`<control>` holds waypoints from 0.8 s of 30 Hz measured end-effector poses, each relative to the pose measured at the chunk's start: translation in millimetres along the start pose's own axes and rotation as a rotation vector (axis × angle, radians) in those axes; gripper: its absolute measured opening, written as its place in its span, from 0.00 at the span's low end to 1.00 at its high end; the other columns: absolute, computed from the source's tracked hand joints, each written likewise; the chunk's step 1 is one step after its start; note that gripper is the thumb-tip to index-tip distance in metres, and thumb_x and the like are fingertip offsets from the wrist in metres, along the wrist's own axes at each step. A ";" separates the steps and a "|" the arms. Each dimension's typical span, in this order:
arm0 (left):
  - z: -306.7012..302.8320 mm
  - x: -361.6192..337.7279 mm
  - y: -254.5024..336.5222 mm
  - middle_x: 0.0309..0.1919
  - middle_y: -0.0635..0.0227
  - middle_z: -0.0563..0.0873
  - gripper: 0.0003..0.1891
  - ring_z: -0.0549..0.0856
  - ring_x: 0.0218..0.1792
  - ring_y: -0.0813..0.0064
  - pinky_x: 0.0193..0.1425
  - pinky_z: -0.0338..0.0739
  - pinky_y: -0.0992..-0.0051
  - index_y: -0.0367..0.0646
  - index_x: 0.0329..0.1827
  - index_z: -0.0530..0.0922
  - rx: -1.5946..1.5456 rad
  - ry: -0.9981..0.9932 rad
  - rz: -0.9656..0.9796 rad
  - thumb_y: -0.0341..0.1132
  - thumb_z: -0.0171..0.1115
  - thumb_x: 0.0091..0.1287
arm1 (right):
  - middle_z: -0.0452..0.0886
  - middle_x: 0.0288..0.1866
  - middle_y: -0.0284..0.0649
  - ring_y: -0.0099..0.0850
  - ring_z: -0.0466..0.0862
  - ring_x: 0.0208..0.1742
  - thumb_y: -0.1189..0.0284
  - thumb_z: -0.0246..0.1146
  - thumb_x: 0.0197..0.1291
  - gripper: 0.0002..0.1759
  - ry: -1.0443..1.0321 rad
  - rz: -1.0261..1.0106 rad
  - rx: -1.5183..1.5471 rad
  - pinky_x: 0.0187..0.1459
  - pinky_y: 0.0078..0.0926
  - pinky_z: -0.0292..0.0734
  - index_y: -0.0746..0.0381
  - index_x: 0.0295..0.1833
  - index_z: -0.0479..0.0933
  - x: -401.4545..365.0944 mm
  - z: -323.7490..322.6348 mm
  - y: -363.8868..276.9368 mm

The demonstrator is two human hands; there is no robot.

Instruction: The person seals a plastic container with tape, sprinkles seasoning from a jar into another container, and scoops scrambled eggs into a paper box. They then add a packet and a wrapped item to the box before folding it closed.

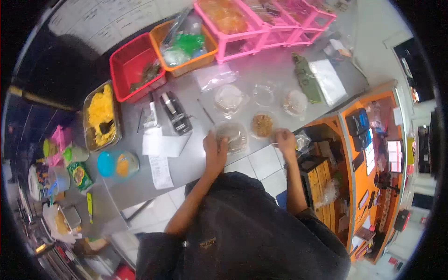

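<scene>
My left hand [215,150] is at the left side of a clear plastic container [234,136], its fingers on the rim. My right hand [285,140] is closed beside a small clear tub of brown crumbly food [262,125]; what its fingers hold, if anything, is too small to tell. Behind these stand a clear clamshell box [229,99], a round clear lid [264,94] and another clear container [295,103] with something pale inside. A thin dark stick [205,111] lies on the metal table [196,100].
A black stapler-like device [176,113] and paper slips [161,171] lie to the left, near a tray of yellow food [101,112]. Red [126,70] and orange [186,66] bins and a pink rack [242,42] line the back. An orange shelf [347,182] stands at right.
</scene>
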State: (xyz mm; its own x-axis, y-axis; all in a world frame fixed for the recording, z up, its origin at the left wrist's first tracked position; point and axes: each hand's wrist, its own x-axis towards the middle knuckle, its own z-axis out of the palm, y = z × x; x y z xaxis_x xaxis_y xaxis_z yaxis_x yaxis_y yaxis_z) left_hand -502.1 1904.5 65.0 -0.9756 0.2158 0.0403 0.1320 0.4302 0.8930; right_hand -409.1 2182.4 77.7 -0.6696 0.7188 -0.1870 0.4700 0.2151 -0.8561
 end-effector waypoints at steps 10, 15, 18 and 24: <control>-38.9 -6.2 24.3 0.61 0.34 0.76 0.38 0.83 0.51 0.45 0.62 0.75 0.54 0.23 0.72 0.60 -0.040 -0.189 -0.098 0.46 0.61 0.72 | 0.82 0.47 0.55 0.43 0.86 0.44 0.76 0.55 0.72 0.15 -0.109 0.281 0.714 0.46 0.32 0.87 0.79 0.55 0.73 94.9 26.4 1.5; -13.0 -5.9 5.2 0.62 0.41 0.77 0.36 0.82 0.56 0.49 0.64 0.74 0.57 0.28 0.73 0.61 -0.152 -0.305 -0.117 0.46 0.60 0.73 | 0.69 0.70 0.59 0.56 0.75 0.68 0.69 0.56 0.75 0.28 -0.117 0.299 0.867 0.67 0.44 0.75 0.76 0.72 0.60 93.1 26.5 -3.3; -17.6 -7.6 -2.3 0.58 0.49 0.81 0.30 0.82 0.57 0.56 0.65 0.74 0.59 0.33 0.71 0.66 -0.293 -0.554 -0.081 0.46 0.58 0.75 | 0.76 0.65 0.54 0.46 0.79 0.63 0.68 0.57 0.75 0.24 0.029 -0.038 0.429 0.63 0.41 0.78 0.71 0.69 0.67 52.9 21.9 -14.8; -133.2 -45.3 -29.2 0.53 0.58 0.83 0.14 0.83 0.54 0.67 0.48 0.83 0.70 0.34 0.58 0.76 -0.595 -0.445 -0.456 0.31 0.59 0.72 | 0.82 0.56 0.51 0.38 0.84 0.53 0.75 0.60 0.72 0.15 0.192 -0.637 -0.102 0.57 0.33 0.79 0.72 0.58 0.77 -27.5 65.3 -99.5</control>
State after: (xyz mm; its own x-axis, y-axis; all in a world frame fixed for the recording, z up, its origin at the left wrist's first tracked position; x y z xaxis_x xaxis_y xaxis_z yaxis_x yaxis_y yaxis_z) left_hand -485.2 1765.4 96.8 -0.7352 0.5100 -0.4465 -0.4897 0.0557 0.8701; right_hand -475.0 2098.0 136.6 -0.7243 0.5336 0.4367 0.0755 0.6909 -0.7190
